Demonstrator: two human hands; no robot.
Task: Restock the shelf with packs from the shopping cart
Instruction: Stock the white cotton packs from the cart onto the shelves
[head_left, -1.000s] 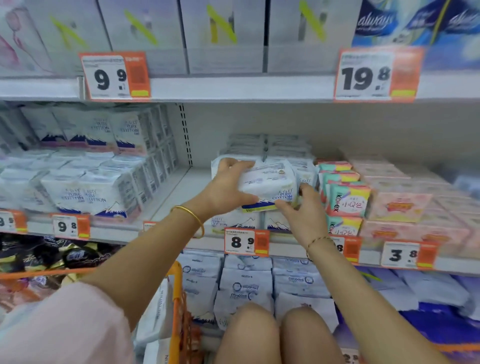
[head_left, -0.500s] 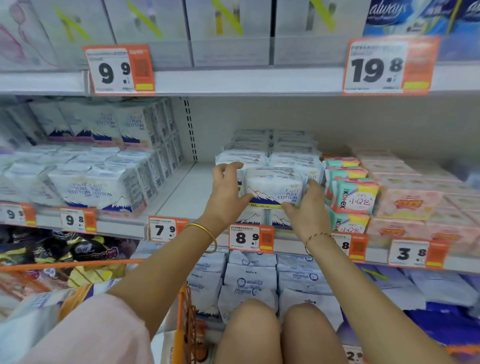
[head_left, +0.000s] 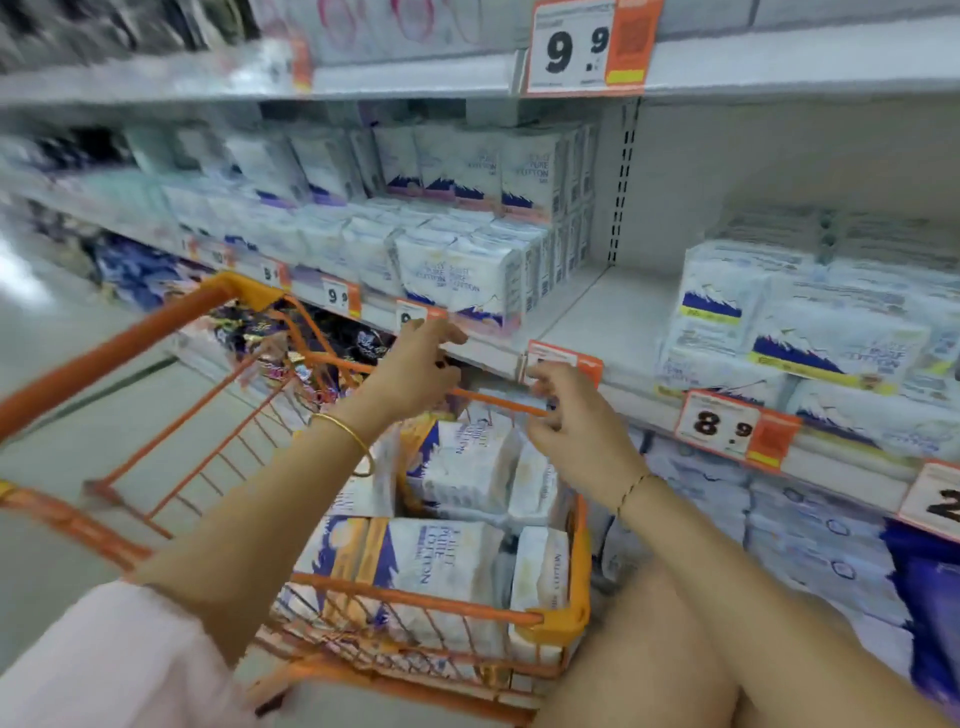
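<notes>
Head view: both hands are being held over the cart (head_left: 556, 618) in the middle of the frame. The left hand (head_left: 415, 364) is being held with fingers a little spread, the right hand (head_left: 576, 421) with fingers softly bent. Nothing is being gripped. White packs (head_left: 467, 467) are lying in the cart just below. A pack is probably being reached for. Next, one should be gripped and carried to the bare spot on the shelf (head_left: 613, 317) at middle right.
</notes>
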